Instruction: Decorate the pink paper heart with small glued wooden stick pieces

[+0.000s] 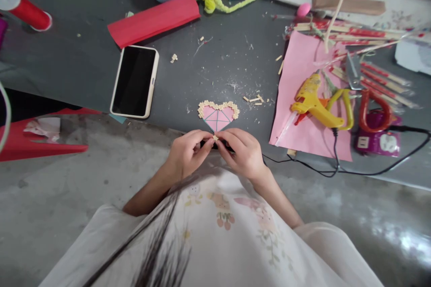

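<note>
Close to the table's front edge, both hands meet with their fingertips around a small cream flower-shaped piece (216, 137). My left hand (188, 150) pinches it from the left. From the right, my right hand (245, 151) does the same with thumb and forefinger. Just beyond the fingertips lies a pink paper heart (217, 120) with blue-green lines across it. Small cream pieces form a border along its top and upper sides. The heart's lower tip runs in toward my fingers, and I cannot tell whether they touch it.
A phone (134, 81) and a red paper roll (155, 19) lie left of the heart. Short stick bits (257, 99) are scattered nearby. Rightward, a yellow glue gun (314, 103) rests on pink paper (286, 80), its black cord (370, 173) along the table edge, near red-handled scissors (374, 110).
</note>
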The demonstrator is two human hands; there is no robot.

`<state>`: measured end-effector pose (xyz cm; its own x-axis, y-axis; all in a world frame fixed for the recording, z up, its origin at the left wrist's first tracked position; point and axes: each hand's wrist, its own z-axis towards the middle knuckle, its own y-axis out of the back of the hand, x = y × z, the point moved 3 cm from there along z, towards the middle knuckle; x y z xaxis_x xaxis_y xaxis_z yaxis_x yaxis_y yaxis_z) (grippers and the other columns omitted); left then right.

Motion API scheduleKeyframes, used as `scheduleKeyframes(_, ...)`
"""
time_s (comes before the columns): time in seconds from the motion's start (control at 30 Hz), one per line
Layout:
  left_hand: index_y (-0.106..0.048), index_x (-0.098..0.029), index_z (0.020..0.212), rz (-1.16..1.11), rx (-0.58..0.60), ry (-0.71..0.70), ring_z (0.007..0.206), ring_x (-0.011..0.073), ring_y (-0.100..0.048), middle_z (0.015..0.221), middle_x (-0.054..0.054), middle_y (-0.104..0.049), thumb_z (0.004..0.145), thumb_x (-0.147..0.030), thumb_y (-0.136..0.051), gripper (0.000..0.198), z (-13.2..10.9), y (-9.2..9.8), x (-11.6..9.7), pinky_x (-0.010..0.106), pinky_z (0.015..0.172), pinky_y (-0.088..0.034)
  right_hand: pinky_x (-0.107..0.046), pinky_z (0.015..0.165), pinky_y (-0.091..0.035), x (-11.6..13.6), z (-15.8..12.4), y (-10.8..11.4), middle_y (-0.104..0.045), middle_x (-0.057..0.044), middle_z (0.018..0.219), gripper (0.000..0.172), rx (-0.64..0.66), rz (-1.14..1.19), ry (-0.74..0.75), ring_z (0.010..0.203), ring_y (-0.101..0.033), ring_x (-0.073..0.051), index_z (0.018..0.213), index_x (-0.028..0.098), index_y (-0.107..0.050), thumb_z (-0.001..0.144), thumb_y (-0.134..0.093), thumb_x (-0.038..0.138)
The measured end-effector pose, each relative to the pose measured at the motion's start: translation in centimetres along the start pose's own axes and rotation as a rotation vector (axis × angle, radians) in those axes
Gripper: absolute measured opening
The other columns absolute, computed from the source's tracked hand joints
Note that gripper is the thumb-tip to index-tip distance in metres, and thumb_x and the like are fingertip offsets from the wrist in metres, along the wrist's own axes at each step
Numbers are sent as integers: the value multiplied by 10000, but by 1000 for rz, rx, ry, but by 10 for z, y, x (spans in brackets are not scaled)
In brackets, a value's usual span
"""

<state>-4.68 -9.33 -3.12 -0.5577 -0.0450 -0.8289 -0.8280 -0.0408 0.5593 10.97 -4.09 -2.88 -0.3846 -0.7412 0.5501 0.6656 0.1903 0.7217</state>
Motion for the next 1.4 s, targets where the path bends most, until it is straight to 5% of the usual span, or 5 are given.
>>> scheduleKeyframes(0.17,-708,-162,901,-118,-19,97,537,76,-514,735,10,-720,919,-413,-570,287,4,-3,4,204,535,-415,-329,751,-579,0,3,2,-747,-108,933,176,-2,-26,-4,853,-700,-203,1060,117,-666,907,-592,163)
scheduleKeyframes(0.4,-717,-165,894,-286,0,200,573,101,-573,723,23,-726,900,-460,-596,319,4,-5,11,212,533,-431,-313,725,-562,0,6,3,-737,-84,909,137,-20,-33,-43,819,-683,-184,1017,152,-672,908,-601,195)
scheduleKeyframes(1.4,-711,-194,1029,245,-237,-63,799,120,-668,889,26,-737,953,-261,-523,213,7,23,18,208,746,-481,-313,720,-482,1,44,-18,-672,-70,836,167,154,-217,-135,780,-598,-194,957,168,-663,935,-497,167)
